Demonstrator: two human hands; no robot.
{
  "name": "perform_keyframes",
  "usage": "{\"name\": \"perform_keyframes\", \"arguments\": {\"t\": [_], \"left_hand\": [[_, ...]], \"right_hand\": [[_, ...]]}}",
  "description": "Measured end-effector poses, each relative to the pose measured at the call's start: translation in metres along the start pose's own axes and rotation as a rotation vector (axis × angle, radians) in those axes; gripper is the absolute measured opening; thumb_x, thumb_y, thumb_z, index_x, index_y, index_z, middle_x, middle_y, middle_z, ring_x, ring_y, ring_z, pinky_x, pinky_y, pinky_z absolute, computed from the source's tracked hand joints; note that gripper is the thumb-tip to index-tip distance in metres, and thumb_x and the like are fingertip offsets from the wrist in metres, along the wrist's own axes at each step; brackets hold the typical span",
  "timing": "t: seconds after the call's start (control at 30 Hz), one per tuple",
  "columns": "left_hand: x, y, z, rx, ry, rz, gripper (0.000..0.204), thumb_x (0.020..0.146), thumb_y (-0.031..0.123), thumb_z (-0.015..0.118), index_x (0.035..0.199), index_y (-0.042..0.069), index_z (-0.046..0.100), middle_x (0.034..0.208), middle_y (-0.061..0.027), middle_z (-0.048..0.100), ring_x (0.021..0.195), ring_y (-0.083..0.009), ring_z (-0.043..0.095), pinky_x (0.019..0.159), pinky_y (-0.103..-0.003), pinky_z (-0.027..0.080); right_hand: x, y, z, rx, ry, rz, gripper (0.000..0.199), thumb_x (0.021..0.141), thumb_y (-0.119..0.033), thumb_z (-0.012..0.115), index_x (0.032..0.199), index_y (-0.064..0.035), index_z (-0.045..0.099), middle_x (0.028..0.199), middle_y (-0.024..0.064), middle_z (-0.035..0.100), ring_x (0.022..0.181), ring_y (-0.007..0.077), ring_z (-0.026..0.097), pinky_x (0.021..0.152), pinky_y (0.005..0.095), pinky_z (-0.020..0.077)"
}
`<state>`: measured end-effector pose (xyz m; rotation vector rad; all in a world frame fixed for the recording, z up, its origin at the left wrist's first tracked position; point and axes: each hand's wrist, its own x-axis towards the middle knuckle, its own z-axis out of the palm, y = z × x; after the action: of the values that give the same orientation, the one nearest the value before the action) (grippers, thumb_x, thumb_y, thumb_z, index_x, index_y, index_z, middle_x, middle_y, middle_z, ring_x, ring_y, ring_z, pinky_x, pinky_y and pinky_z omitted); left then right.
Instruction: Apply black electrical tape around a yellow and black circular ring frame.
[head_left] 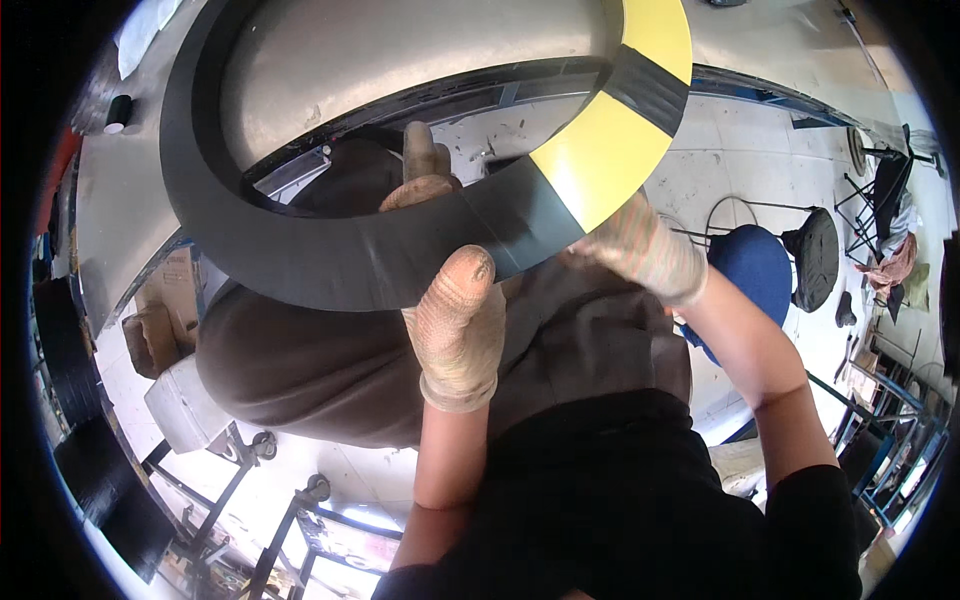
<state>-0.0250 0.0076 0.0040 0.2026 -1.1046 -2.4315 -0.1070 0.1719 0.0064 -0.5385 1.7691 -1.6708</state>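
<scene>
One black-and-yellow ring [400,255], clasped by our left hand [455,335] (right hand [650,250] to its right, grip hidden from us), could tip should that clasp slacken.

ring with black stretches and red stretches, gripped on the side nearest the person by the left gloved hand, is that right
Not quite: the bright stretches of the ring are yellow, not red, as the head view shows. The rest stands: it has black stretches, and the left gloved hand grips it on the side nearest the person.
</scene>
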Motion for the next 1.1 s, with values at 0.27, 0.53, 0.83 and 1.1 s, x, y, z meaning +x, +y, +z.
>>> {"name": "perform_keyframes", "arguments": {"t": [0.27,0.53,0.83,1.1], "left_hand": [[-0.018,0.012,0.007,-0.336,0.059,-0.211,0.07,0.085,0.012,0.077,0.146,0.004,0.044,0.139,-0.011,0.057,0.132,-0.0285,0.054,0.119,-0.045,0.036],[-0.016,-0.001,0.012,-0.378,0.08,-0.113,0.062,0.083,0.015,0.077,0.139,0.003,0.052,0.133,-0.0134,0.06,0.127,-0.0294,0.057,0.115,-0.045,0.04],[0.009,0.019,-0.002,-0.288,-0.015,-0.036,0.054,0.078,0.018,0.081,0.125,0.0,0.061,0.133,-0.0216,0.061,0.134,-0.0338,0.053,0.118,-0.046,0.038],[0.016,0.018,-0.015,-0.145,-0.023,-0.023,0.059,0.074,0.023,0.084,0.125,0.004,0.063,0.149,-0.0254,0.051,0.144,-0.0401,0.042,0.122,-0.052,0.028]], "right_hand": [[0.033,0.048,-0.046,0.28,-0.061,-0.228,0.058,0.093,-0.023,0.077,0.142,-0.0009,0.054,0.135,0.0136,0.063,0.121,0.0212,0.062,0.103,0.0359,0.0522],[-0.012,-0.103,-0.057,0.191,-0.146,0.054,0.046,0.11,-0.03,0.043,0.141,0.0026,0.055,0.083,0.0116,0.072,0.056,0.012,0.069,0.045,0.0157,0.0522],[0.009,-0.133,0.004,0.297,-0.363,-0.014,0.041,0.101,-0.028,0.065,0.127,0.0035,0.062,0.077,0.0098,0.071,0.059,0.0057,0.059,0.053,0.018,0.0456],[0.02,-0.016,-0.001,0.019,-0.134,0.122,0.047,0.087,-0.042,0.081,0.109,-0.0016,0.07,0.092,0.0093,0.077,0.064,0.0136,0.072,0.053,0.025,0.0595]]}}
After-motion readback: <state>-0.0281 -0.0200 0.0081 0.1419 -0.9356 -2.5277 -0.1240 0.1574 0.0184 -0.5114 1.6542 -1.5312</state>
